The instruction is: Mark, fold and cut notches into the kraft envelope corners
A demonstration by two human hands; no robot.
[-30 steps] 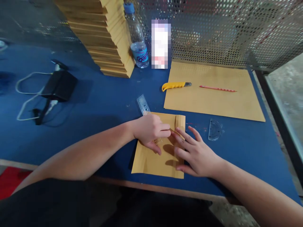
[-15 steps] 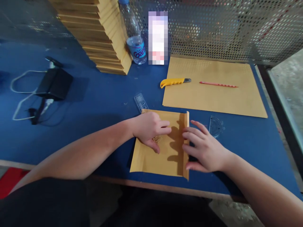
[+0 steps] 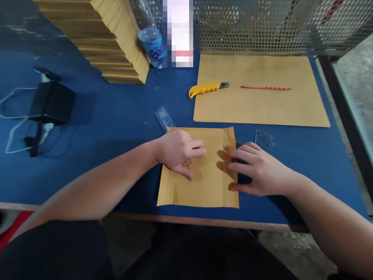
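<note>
We see a blue table (image 3: 116, 116) — on it paper sheets (image 3: 201, 175), a knife (image 3: 205, 88), ruler (image 3: 164, 118), bottle (image 3: 151, 46), a cardboard stack (image 3: 99, 42).

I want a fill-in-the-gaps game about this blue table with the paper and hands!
1. The left hand presses flat on the small brown paper sheet, while the right hand rests at its ____ edge.
2. The pink pencil lies on the ____ brown paper sheet.
3. The utility knife has a ____ handle.
4. The clear plastic protractor lies on the blue table, just beyond the ____ hand.

Missing words: right; large; yellow; right
</note>
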